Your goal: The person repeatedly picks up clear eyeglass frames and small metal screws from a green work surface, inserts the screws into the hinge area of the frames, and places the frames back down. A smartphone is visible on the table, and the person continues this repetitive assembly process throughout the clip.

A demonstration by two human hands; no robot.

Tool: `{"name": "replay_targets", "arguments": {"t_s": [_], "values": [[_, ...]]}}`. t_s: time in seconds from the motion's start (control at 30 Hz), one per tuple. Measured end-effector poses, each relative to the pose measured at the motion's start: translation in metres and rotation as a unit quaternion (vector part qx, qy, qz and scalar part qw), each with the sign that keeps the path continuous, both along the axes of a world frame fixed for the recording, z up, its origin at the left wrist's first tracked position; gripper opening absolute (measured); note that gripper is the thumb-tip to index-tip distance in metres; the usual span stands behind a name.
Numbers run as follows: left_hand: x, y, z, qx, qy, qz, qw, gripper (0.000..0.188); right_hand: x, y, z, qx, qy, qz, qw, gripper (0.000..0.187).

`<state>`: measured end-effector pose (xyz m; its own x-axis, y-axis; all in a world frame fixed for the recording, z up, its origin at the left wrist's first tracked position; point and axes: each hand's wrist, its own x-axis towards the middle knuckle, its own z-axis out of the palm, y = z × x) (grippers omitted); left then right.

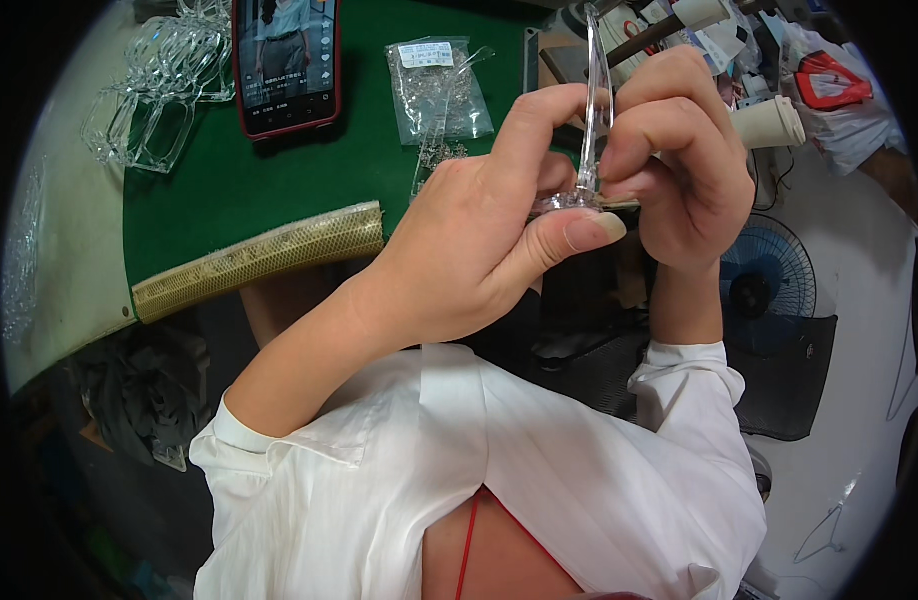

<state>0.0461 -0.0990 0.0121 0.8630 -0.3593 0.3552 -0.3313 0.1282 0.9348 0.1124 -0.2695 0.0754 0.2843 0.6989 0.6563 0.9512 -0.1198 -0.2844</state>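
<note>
A clear plastic eyeglasses frame (592, 125) is held over the near edge of the green table top, one temple arm standing upright. My left hand (449, 245) is closed on it, the thumb pressing from the near side by the hinge. Beside the hinge, my right hand (689, 165) has its fingers curled and pinched together; what they hold, if anything, is hidden. A thin pale edge shows just under those fingertips. Behind my left hand lie small metal bits (442, 154) and a clear temple arm. Farther back is a clear plastic bag (424, 105) of small parts.
A phone (289, 75) with a lit screen stands at the back left, next to a heap of clear eyeglasses frames (169, 85). A gold mesh strip (259, 258) runs along the green table's (199, 210) near edge. A blue fan (769, 285) is on the right, below cluttered tools.
</note>
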Motion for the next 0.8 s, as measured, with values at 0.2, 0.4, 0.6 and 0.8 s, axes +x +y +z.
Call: {"name": "replay_targets", "arguments": {"t_s": [0.2, 0.4, 0.6, 0.8], "values": [[0.002, 0.000, -0.002, -0.012, -0.026, 0.004, 1.000, 0.073, 0.000, -0.003, -0.008, 0.037, 0.048, -0.009, 0.998, 0.023], [0.003, 0.000, -0.002, 0.001, -0.031, 0.019, 0.999, 0.073, -0.003, -0.002, -0.010, 0.079, 0.159, 0.009, 0.984, 0.025], [0.005, -0.003, -0.005, 0.014, -0.055, 0.042, 0.997, 0.073, -0.001, -0.001, -0.028, 0.185, 0.358, 0.086, 0.911, 0.023], [0.017, -0.015, -0.007, -0.033, -0.075, 0.078, 0.994, 0.072, -0.008, -0.007, -0.037, 0.177, 0.373, -0.007, 0.911, 0.020]]}}
